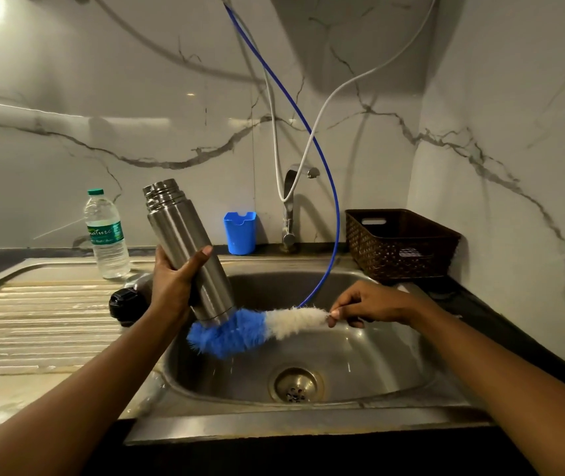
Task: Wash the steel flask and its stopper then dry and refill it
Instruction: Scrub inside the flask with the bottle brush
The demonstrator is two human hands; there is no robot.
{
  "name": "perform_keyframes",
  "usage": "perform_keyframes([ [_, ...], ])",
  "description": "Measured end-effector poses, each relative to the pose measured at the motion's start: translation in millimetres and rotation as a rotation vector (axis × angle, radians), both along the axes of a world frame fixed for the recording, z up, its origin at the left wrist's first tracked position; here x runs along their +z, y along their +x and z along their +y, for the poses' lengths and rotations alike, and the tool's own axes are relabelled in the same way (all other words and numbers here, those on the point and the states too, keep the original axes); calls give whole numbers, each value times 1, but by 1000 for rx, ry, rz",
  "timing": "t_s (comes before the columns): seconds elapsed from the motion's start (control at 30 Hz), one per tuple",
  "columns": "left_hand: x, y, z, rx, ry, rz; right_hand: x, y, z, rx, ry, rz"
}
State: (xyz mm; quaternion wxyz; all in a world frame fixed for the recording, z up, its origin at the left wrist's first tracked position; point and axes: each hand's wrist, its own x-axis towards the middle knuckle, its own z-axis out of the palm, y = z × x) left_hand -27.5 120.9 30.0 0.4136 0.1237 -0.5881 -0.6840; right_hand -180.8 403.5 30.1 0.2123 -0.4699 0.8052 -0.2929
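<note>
Over the near steel sink (411, 372), the right hand (370, 304) pinches the white tip of a bottle brush (250, 328) between thumb and fingers, its blue bristles touching the base of the steel flask (188, 242). The left hand (174, 276) grips the steel flask low on its body, tilted, open mouth up, above the sink's left edge, with the black stopper (125, 302) on the draining board (34, 304) just left of the wrist. Farther back stand a water bottle (107, 235) labelled partly "ature", a blue cup (240, 232), the tap (289, 204) and a brown basket (401, 245).
</note>
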Motion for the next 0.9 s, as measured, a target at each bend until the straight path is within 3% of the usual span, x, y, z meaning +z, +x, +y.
perform_keyframes([
  [0.17,1,1,-2,-4,36,13,9,-8,18,-109,7,0],
  [0.33,3,1,5,-11,36,11,-2,1,-3,-3,-7,12],
  [0.5,2,3,2,38,7,-6,8,-12,17,-108,-7,4],
  [0.67,3,1,9,-14,22,4,-1,-2,-5,18,8,20],
  [0.9,3,0,3,0,54,2,5,-6,11,-34,-5,14],
])
